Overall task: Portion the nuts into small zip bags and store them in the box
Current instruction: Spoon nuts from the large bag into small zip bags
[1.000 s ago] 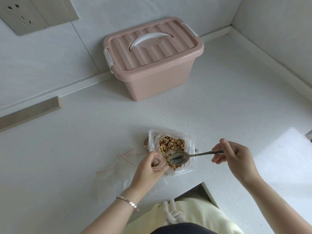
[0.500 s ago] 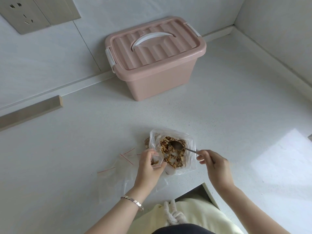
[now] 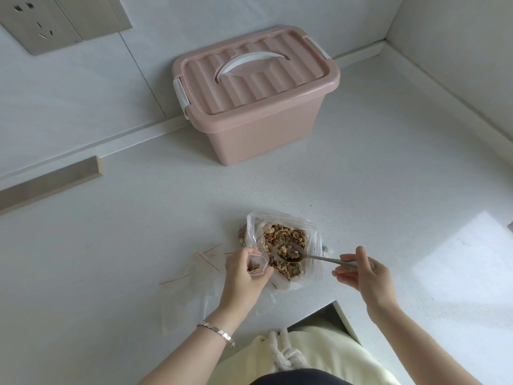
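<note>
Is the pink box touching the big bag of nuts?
Apart. The head view shows a stretch of bare white countertop between the pink box and the big bag of nuts.

a grey socket plate (image 3: 41, 23) is mounted on the wall (image 3: 83, 93) at upper left. a wooden strip (image 3: 52, 183) is laid along the wall's foot below it. a cream cloth (image 3: 327, 348) with a knotted white cord (image 3: 286, 355) is seen past the speckled counter's (image 3: 388, 190) near edge.
</note>
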A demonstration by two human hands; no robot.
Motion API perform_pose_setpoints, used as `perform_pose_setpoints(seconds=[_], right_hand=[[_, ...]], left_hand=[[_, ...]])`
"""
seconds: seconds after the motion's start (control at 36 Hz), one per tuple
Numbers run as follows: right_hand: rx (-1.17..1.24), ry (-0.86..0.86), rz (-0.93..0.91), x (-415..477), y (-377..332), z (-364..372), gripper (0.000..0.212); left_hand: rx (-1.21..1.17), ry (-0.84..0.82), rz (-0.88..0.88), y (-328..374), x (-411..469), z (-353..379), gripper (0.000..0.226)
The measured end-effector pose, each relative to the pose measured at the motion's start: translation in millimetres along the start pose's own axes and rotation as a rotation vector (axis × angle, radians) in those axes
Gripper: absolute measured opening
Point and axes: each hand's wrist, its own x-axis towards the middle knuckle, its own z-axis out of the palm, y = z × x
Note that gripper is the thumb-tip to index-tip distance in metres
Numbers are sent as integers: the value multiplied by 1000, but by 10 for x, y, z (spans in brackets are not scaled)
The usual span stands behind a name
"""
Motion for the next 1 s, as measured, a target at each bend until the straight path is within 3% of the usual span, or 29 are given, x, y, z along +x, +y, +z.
perform_pose_setpoints(seconds=[0.28, 0.44, 0.53, 0.61, 0.67, 0.75, 1.0], right_hand=[[-90, -83, -161, -144, -461, -2, 42], [-300, -201, -330, -261, -629, 240, 38], [-494, -253, -493, -356, -643, 356, 38], [-693, -295, -734, -424, -614, 425, 58], [-753, -298, -876, -427, -583, 429, 69], [-741, -243, -1015, -447, -591, 382, 67], [-742, -315, -963, -439, -437, 435, 67]], left_hand=[[67, -46, 22, 67, 30, 42, 29], [65, -56, 32, 96, 21, 47, 27], [40, -60, 24, 110, 11, 44, 32], [37, -43, 29, 88, 12, 45, 32], [38, -38, 38, 70, 14, 46, 31], [25, -35, 16, 38, 9, 40, 29], [1, -56, 86, 61, -35, 39, 38]])
